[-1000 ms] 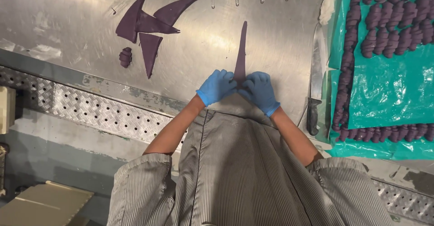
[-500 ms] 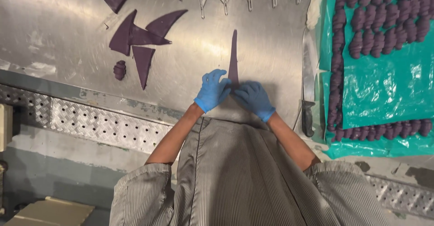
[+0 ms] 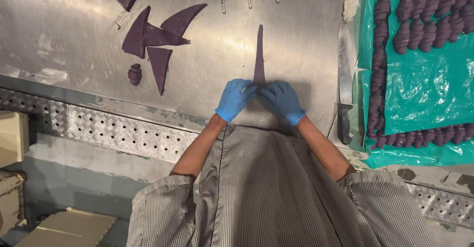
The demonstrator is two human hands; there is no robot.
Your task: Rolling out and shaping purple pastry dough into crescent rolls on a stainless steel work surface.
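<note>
- Steel tabletop [image 3: 74, 44] fills the frame; teal sheet [image 3: 424, 89] of rolled purple pieces at right.
- Purple dough triangle [image 3: 259, 54], centre, reaches further down-frame than a second ago.
- Left hand [image 3: 236, 98] and right hand [image 3: 282, 100], fingers curled, press its wide end.
- Knife [image 3: 344, 94] lies right.

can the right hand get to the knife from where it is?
Probably yes. The right hand rests on the dough strip; the knife lies just to its right on bare steel table, nothing between.
</note>
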